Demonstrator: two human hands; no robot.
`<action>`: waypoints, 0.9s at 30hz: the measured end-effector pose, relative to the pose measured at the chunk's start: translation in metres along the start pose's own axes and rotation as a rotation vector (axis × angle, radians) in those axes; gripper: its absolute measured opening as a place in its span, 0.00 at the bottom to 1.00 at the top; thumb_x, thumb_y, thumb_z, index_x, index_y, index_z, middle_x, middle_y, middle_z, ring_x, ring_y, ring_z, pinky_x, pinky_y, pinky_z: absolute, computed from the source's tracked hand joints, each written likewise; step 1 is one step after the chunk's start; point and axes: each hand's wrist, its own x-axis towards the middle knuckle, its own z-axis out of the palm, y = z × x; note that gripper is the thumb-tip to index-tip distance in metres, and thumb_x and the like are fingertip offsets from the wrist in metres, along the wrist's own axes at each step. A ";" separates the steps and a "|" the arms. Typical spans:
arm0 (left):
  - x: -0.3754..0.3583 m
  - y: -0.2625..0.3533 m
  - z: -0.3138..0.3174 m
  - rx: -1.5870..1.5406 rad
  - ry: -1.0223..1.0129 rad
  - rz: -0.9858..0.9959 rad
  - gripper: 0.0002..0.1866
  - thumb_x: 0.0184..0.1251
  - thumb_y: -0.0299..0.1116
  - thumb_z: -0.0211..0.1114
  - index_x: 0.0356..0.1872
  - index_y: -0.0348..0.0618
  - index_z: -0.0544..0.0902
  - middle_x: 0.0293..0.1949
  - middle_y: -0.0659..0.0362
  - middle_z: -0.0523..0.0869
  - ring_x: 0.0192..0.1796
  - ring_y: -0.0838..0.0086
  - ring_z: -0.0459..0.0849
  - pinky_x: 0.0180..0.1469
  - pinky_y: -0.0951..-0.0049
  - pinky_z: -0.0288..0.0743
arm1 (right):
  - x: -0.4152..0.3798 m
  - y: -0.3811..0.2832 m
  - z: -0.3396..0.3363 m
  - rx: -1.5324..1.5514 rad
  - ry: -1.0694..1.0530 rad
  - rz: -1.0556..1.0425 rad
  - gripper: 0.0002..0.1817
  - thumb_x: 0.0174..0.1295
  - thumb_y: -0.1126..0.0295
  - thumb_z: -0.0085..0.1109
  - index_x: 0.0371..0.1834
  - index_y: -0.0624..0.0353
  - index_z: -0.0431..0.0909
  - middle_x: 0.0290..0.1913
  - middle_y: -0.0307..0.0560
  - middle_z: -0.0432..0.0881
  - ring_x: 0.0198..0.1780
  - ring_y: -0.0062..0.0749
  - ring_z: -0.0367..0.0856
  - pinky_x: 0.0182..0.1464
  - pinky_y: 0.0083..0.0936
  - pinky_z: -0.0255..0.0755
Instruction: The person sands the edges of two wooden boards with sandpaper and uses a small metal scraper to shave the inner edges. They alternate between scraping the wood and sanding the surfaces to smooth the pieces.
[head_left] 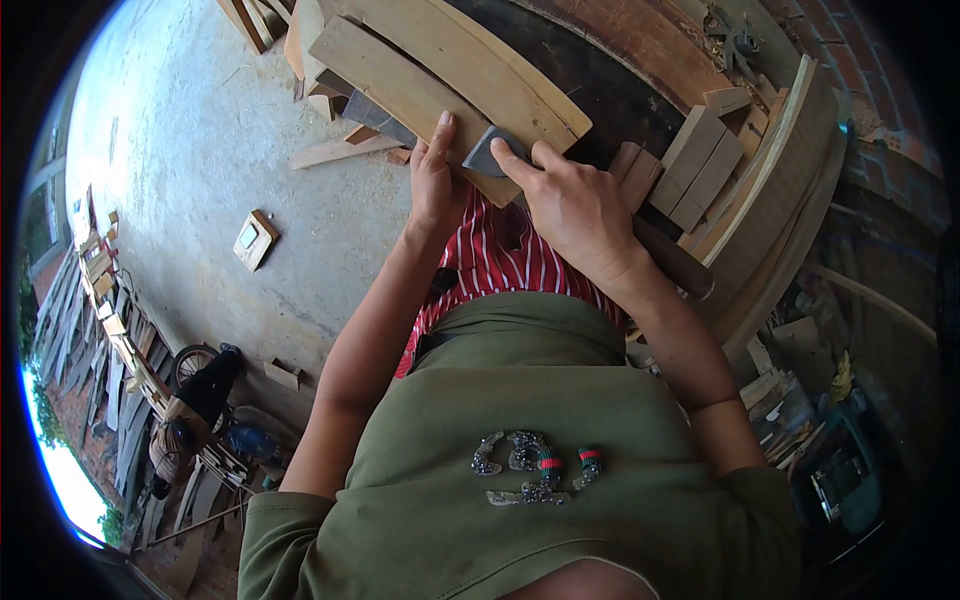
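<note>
A long, pale wooden board lies slantwise before me, its near end close to my lap. My left hand grips this board along its left edge, thumb or finger showing on top. Near the board's end, my right hand presses a small grey sheet that looks like sandpaper onto the wood, index finger stretched over it. Beside the held board, a second wooden board with a rounded corner lies almost parallel. The undersides of both boards are hidden.
Wooden blocks are stacked to the right, beside a curved wooden piece. A small wood piece lies on the concrete floor. Scrap planks line the left side, where another person is near a wheel.
</note>
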 end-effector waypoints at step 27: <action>-0.004 -0.001 0.001 0.048 0.022 0.002 0.24 0.79 0.42 0.58 0.65 0.35 0.70 0.59 0.49 0.81 0.59 0.65 0.83 0.65 0.61 0.77 | 0.007 -0.009 -0.003 -0.102 -0.008 -0.012 0.20 0.67 0.69 0.55 0.63 0.55 0.78 0.36 0.47 0.81 0.31 0.38 0.90 0.31 0.32 0.84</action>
